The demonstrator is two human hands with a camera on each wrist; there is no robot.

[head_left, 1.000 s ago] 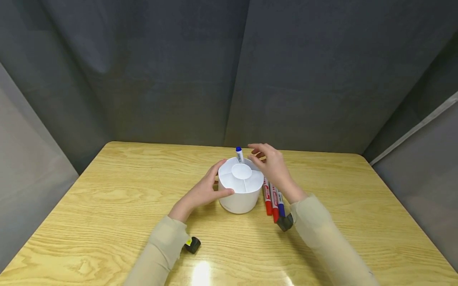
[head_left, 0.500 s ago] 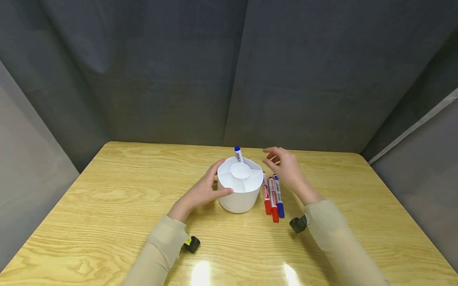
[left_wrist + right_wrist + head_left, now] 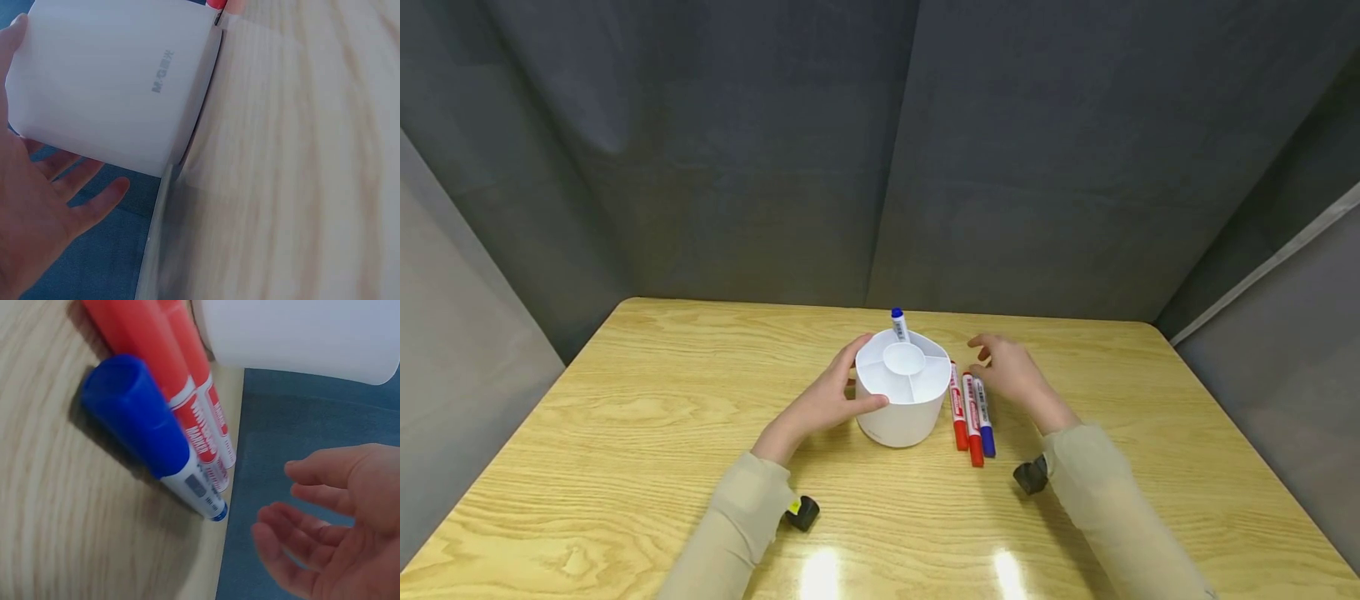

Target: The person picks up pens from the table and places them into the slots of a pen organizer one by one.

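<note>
Centrally in the head view, a white round holder (image 3: 902, 392) stands on the wooden table (image 3: 625, 400), its top split into compartments around a middle well. One blue-capped marker (image 3: 899, 324) stands upright in the compartment at the holder's far edge.

The left hand (image 3: 823, 402) grips the holder's left side: the thumb lies along the near rim and the fingers wrap round the far side. In the left wrist view the fingers (image 3: 81, 194) look spread and fairly straight along the white wall (image 3: 119, 81), which carries faint grey lettering.

Just right of the holder, three markers lie side by side on the table, caps toward the bottom of the frame: two red markers (image 3: 967, 410) and a blue marker (image 3: 984, 419) at the right. The innermost red one lies right against the holder's base.

The right hand (image 3: 1011, 372) hovers over the far ends of these markers, fingers loosely curled and holding nothing. In the right wrist view the blue cap (image 3: 134, 409) fills the upper left, the red markers sit beside it, and the relaxed fingers (image 3: 325, 481) hang at lower right, apart from the markers.

Beige sleeves (image 3: 730, 533) cover both forearms.
</note>
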